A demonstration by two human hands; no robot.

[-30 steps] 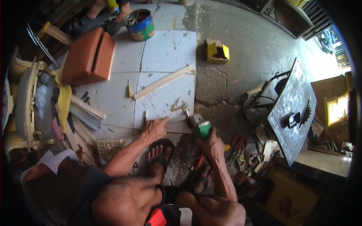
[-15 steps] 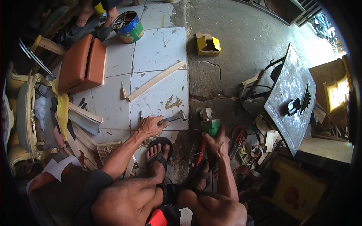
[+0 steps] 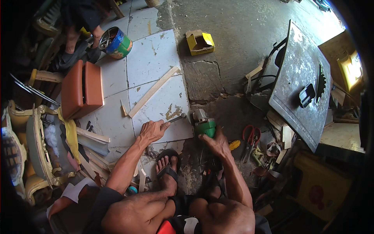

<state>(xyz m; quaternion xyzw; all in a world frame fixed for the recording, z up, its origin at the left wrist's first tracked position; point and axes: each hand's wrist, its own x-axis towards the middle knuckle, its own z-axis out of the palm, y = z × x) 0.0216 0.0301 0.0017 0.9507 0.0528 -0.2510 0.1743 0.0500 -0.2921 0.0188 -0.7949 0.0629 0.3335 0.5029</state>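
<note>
A round blue-and-green bucket (image 3: 124,46) stands in the upper left of the frame, above a brown padded block (image 3: 73,93). An open yellow cardboard box (image 3: 203,50) sits at upper centre, a scuffed grey metal worktop (image 3: 290,102) at right.

Tiled floor (image 3: 150,58), wooden strip (image 3: 153,92), bucket (image 3: 120,46)
</note>
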